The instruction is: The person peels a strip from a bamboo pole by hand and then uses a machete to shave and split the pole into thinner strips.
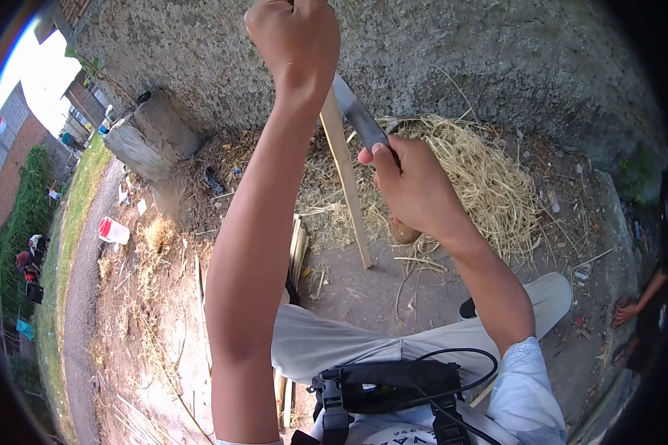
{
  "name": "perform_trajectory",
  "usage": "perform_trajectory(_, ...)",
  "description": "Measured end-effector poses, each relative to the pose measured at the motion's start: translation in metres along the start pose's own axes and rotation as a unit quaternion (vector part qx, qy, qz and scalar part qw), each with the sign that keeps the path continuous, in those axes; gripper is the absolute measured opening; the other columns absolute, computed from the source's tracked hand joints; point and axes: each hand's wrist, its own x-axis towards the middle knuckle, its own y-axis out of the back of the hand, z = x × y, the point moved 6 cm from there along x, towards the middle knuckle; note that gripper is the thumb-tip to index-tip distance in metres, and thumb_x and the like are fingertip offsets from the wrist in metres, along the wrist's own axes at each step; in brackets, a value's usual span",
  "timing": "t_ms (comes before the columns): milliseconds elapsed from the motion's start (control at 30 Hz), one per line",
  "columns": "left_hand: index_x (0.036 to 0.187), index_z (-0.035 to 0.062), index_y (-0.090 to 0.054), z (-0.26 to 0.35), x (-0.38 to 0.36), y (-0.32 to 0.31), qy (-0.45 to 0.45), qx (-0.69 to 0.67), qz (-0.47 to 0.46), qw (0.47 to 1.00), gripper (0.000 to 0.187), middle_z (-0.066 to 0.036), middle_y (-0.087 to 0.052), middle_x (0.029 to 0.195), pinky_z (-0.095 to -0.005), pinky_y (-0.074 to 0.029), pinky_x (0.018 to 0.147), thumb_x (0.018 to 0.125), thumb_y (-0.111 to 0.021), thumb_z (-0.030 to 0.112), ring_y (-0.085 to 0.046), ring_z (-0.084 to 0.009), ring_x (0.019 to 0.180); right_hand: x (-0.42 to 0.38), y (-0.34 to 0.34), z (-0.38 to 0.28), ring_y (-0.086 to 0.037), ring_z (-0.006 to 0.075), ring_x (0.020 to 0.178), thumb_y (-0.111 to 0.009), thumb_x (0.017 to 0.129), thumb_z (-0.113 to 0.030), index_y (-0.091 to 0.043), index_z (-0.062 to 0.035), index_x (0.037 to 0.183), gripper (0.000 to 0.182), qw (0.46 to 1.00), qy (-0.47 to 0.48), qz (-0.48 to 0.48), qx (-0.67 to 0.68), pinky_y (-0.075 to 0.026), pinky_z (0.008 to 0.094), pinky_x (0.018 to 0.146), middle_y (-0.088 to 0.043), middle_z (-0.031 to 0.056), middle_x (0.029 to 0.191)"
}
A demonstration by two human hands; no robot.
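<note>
My left hand (293,33) is raised at the top of the head view, its fingers wrapped round the upper end of a flat wooden strip (343,167). The strip slants down to the ground in front of my legs. In my right hand (412,182) is a knife (360,115), gripped by its wooden handle, whose rounded end shows below the fist. Its broad metal blade points up and left, and the far part lies close to the strip just below my left hand. Whether blade and strip touch cannot be made out.
A heap of pale shavings (482,185) lies by the rough wall (453,52). More strips lie beside my legs. At left are a concrete block (156,137) and a red-and-white container (113,231). Another person's hand (627,311) shows at the right edge.
</note>
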Motion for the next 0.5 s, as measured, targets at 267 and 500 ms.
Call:
perform_trajectory(267,0.058,0.0049,-0.051,0.001,-0.001,0.002,0.005,-0.004,0.003,1.000,0.049,0.001,-0.046,0.050,-0.0300,-0.030,0.044,0.101,-0.047,0.027,-0.037,-0.0072,0.045,0.001,-0.016,0.011,-0.053,0.0223,0.049,-0.042,0.100,-0.019,-0.056,0.0030,0.081,0.032,0.999,-0.027,-0.022,-0.040,-0.044,0.0406,0.054,-0.049,0.0110,0.056)
perform_trajectory(500,0.056,0.0042,-0.051,-0.004,-0.004,0.000,0.002,-0.015,0.001,1.000,0.050,0.001,-0.044,0.048,-0.0312,-0.031,0.045,0.101,-0.048,0.026,-0.039,-0.0079,0.045,-0.002,-0.036,0.015,-0.063,0.0352,0.061,-0.045,0.098,-0.020,-0.058,0.0058,0.080,0.034,0.997,0.027,0.027,-0.071,-0.048,0.0450,0.062,-0.059,0.0204,0.063)
